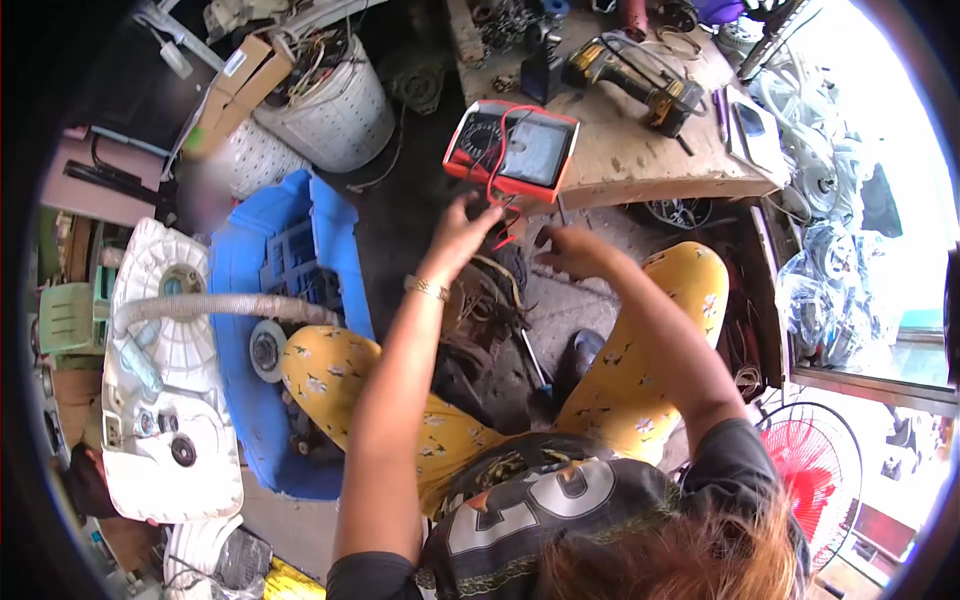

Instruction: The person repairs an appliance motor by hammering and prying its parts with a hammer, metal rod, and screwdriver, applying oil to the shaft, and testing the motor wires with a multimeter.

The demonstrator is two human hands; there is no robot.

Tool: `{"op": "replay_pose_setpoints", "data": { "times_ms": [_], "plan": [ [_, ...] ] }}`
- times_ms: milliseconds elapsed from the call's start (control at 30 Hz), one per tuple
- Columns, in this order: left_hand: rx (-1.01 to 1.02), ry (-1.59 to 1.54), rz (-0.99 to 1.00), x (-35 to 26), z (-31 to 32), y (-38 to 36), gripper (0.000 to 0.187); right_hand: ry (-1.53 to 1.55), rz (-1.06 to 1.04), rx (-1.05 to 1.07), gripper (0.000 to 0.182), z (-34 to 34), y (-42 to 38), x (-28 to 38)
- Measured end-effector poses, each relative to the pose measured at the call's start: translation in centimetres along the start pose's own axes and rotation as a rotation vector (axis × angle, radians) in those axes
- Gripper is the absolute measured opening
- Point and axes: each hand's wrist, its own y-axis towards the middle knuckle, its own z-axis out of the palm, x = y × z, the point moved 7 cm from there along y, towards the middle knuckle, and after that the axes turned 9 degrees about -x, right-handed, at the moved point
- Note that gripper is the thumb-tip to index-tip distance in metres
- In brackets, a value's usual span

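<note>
A red-framed multimeter (512, 150) with a dial and a pale display sits at the near left edge of the wooden workbench (640, 165). My left hand (462, 238) is just below it, fingers bent around a red test lead (492, 170) that loops over the meter's face. To the right, my right hand (575, 250) hangs below the bench edge, its fingers curled near a thin dark probe (561, 208); whether it touches the probe is unclear.
A yellow-and-black drill (640, 80) lies on the bench. Left stand a blue plastic tub (240, 400), a white machine part (165, 370) and a perforated white drum (340, 110). Tangled wires (480, 300) lie between my legs. A red fan (805, 470) is at the right.
</note>
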Motion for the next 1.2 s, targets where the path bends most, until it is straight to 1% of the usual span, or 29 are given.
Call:
{"op": "replay_pose_setpoints", "data": {
  "times_ms": [33,67,100,133,167,200,233,267,333,367,400,467,500,600,633,700,733,800,833,867,933,967,1000,1067,1100,1133,1200],
  "plan": [
    [-0.018,-0.064,0.011,-2.5,1.0,-0.5,0.054,-0.048,-0.048,-0.014,0.030,-0.3,-0.4,1.0],
    [-0.034,-0.128,0.017,-4.6,1.4,-1.7,0.046,-0.019,0.041,0.012,0.030,-0.8,-1.0,0.8],
    [-0.052,0.015,0.018,-4.0,0.9,-1.8,0.037,-0.116,-0.103,-0.211,0.031,-2.0,-0.8,0.4],
    [-0.072,0.160,0.020,-4.2,-0.5,-1.7,0.028,-0.214,-0.249,-0.434,0.032,-3.6,-1.4,1.5],
    [0.028,0.000,-0.223,-3.0,-1.4,-2.0,0.025,-0.201,-0.110,-0.506,0.036,-4.9,-1.6,0.4],
    [-0.088,-0.131,-0.368,-1.9,-3.4,-1.7,0.033,-0.187,0.030,-0.572,0.039,-7.5,-3.0,1.8],
    [-0.196,-0.226,-0.397,-1.8,-5.1,-0.8,0.038,-0.174,0.169,-0.631,0.043,-9.0,-4.0,2.0],
    [-0.304,-0.321,-0.428,-1.7,-6.4,0.3,0.043,-0.169,0.129,-0.677,0.046,-9.2,-3.7,1.7],
    [-0.286,-0.402,-0.509,-1.8,-5.9,3.1,0.055,-0.156,0.047,-0.770,0.052,-8.6,-2.1,-0.2],
    [-0.078,-0.497,-0.523,-2.6,-4.5,4.5,0.050,-0.086,-0.034,-0.789,0.060,-7.4,-1.4,-1.0],
    [-0.053,-0.434,-0.482,-3.1,-4.0,5.6,0.046,0.056,-0.215,-0.843,0.053,-6.6,-1.3,-0.7],
    [-0.008,-0.310,-0.402,-3.8,-2.6,6.8,0.037,0.641,-0.137,-0.537,0.044,-2.6,1.4,-4.1],
    [-0.005,-0.301,-0.407,-4.5,-2.3,6.6,0.027,0.832,0.013,-0.406,0.039,-1.8,0.6,-3.1],
    [0.044,-0.310,-0.219,-6.8,-3.0,4.9,0.025,1.021,0.216,-0.302,0.037,-1.9,-0.2,-3.2],
    [0.072,-0.251,-0.095,-8.1,-3.6,3.8,0.026,0.919,0.050,-0.398,0.027,-3.3,0.0,-3.2],
    [0.099,-0.285,-0.089,-9.2,-5.1,1.3,0.030,0.629,-0.096,-0.701,0.021,-6.9,-0.8,-4.0],
    [0.112,-0.303,-0.086,-9.9,-6.0,0.2,0.032,0.474,-0.170,-0.844,0.018,-8.6,-1.9,-3.3],
    [0.070,-0.387,-0.168,-10.6,-8.2,-2.0,0.029,0.252,-0.169,-1.049,0.020,-11.3,-5.1,-2.1],
    [0.046,-0.432,-0.212,-10.4,-9.1,-2.6,0.028,0.067,-0.216,-1.129,0.020,-12.3,-6.8,-1.1],
    [-0.081,-0.542,-0.237,-9.2,-10.4,-2.7,0.025,-0.168,-0.132,-1.062,0.018,-12.9,-8.0,0.2],
    [-0.263,-0.633,-0.184,-10.0,-12.1,-3.2,0.025,-0.122,-0.158,-0.493,0.017,-10.3,-6.1,-3.1],
    [-0.354,-0.624,-0.068,-11.1,-12.6,-3.4,0.030,-0.139,-0.059,-0.126,0.017,-7.8,-5.8,-4.9],
    [-0.378,-0.530,0.015,-12.6,-12.6,-3.6,0.033,-0.152,-0.205,0.114,0.028,-5.8,-6.3,-4.7],
    [-0.425,-0.339,0.178,-15.6,-12.4,-4.3,0.038,-0.153,-0.368,-0.263,0.057,-6.1,-6.2,-1.9],
    [-0.426,-0.158,0.277,-17.3,-11.5,-5.0,0.046,0.201,-0.423,-0.290,0.070,-6.2,-6.2,0.8],
    [-0.418,-0.014,0.422,-18.4,-10.5,-5.3,0.052,0.557,-0.472,-0.313,0.084,-6.7,-6.2,3.9],
    [-0.365,0.146,0.625,-20.6,-8.2,-6.1,0.054,1.033,-0.334,-0.211,0.095,-4.7,-6.4,8.2]
  ]
}}
